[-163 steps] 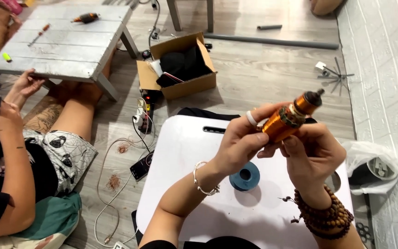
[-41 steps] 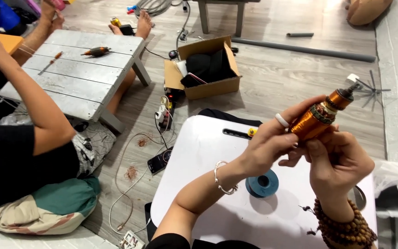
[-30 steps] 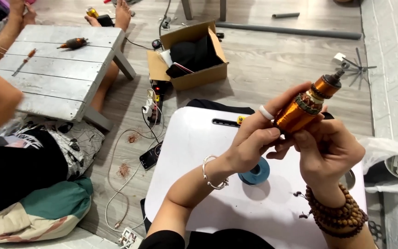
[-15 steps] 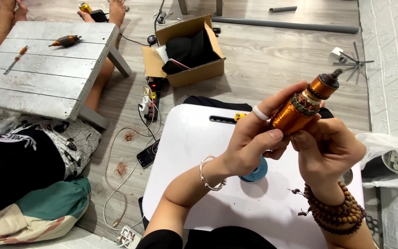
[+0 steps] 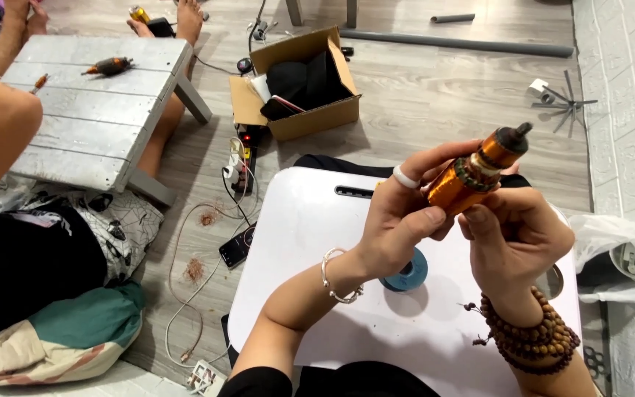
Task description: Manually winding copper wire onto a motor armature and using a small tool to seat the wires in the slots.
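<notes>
Two hands, right of centre: copper-wound motor armature (image 5: 472, 176) is gripped by left hand (image 5: 402, 217) and right hand (image 5: 516, 239) above white desk (image 5: 310, 242); blue tape roll (image 5: 408, 273) lies beneath.

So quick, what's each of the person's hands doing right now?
Left hand: closed around the copper-wound motor rotor, gripping its lower end.
Right hand: also closed on the rotor, fingers pressed against its side from below.

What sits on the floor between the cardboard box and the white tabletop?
In the head view, a power strip with a red light and tangled cables lies on the wooden floor between the cardboard box and the white tabletop, which has a dark phone beside its left edge.
</notes>
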